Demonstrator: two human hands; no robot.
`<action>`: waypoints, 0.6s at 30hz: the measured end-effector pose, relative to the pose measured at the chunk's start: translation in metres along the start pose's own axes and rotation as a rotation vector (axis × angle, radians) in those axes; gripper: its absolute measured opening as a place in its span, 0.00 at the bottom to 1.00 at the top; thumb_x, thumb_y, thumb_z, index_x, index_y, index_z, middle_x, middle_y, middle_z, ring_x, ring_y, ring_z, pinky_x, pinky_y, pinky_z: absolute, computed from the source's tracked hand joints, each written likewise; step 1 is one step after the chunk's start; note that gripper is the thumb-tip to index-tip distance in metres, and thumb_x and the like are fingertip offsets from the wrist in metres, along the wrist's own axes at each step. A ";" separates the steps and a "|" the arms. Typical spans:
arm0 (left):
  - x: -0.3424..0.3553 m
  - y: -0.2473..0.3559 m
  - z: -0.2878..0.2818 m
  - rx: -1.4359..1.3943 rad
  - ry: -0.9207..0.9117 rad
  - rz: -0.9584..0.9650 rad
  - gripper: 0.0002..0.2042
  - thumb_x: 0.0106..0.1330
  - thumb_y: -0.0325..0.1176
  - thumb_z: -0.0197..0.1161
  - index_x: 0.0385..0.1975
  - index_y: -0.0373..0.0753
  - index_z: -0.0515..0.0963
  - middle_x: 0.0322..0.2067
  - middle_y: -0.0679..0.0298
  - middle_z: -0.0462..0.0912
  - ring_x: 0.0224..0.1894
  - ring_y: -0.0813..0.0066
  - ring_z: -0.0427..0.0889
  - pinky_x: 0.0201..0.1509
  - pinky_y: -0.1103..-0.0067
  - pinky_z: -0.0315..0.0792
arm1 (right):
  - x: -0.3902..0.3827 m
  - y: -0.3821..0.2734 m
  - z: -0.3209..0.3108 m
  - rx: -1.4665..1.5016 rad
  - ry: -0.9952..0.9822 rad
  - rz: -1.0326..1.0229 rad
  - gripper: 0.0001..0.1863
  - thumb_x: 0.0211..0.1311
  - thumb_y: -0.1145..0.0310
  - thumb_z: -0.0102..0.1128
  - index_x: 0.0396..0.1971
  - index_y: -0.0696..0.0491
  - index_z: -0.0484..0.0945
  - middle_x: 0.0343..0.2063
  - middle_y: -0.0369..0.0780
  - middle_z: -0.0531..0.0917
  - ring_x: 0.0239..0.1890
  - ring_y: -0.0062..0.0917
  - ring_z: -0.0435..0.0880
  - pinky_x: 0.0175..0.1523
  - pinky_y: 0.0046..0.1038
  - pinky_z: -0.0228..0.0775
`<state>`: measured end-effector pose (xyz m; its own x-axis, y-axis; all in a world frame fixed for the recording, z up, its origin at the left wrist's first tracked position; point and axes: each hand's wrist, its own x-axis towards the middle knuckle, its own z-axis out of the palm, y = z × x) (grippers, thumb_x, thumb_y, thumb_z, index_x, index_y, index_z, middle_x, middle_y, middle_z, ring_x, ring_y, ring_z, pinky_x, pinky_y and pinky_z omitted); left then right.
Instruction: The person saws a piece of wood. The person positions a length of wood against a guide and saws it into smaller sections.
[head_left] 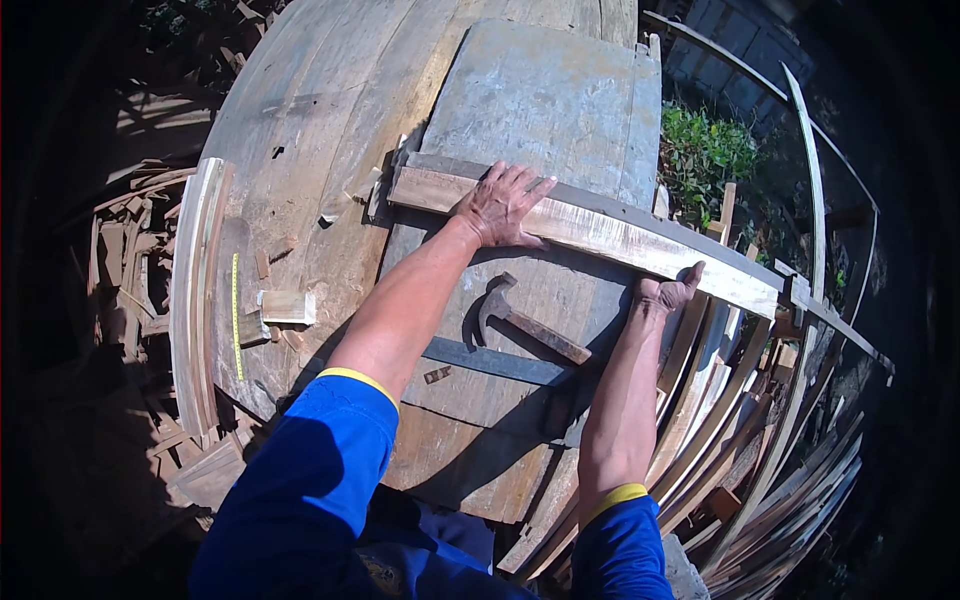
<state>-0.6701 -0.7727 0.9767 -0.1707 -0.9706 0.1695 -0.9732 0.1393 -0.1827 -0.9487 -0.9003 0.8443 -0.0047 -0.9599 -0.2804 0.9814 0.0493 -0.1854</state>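
A long wooden board (620,240) with a pale face lies slanted across the bench, its right end running past the bench edge. Along its far side runs a greyish strip of wood (640,213). My left hand (497,208) grips the board left of its middle, fingers spread over the top and thumb at the near edge. Nearer the right end, my right hand (668,290) holds the near edge, thumb up against the face; its other fingers are mostly hidden. Between my forearms lies a claw hammer (540,332), beside a dark flat bar (500,361) and a small rusty piece (437,375).
A grey panel (550,90) covers part of the wooden bench (310,120). At left are a small wood block (288,307), a yellow measuring strip (237,315) and stacked boards (195,300). Scrap wood (130,250) lies beyond; long timber strips (790,510) crowd the lower right.
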 end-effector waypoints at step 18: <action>0.008 -0.007 0.004 -0.040 0.095 0.055 0.51 0.46 0.61 0.76 0.71 0.44 0.65 0.61 0.50 0.74 0.65 0.50 0.71 0.73 0.58 0.60 | -0.001 0.004 0.023 0.030 -0.056 0.025 0.36 0.56 0.48 0.72 0.61 0.50 0.73 0.58 0.40 0.78 0.62 0.39 0.75 0.69 0.50 0.63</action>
<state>-0.6644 -0.7818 0.9749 -0.2359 -0.9385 0.2521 -0.9671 0.2014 -0.1554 -0.9409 -0.9054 0.8653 0.0299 -0.9724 -0.2316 0.9865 0.0661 -0.1500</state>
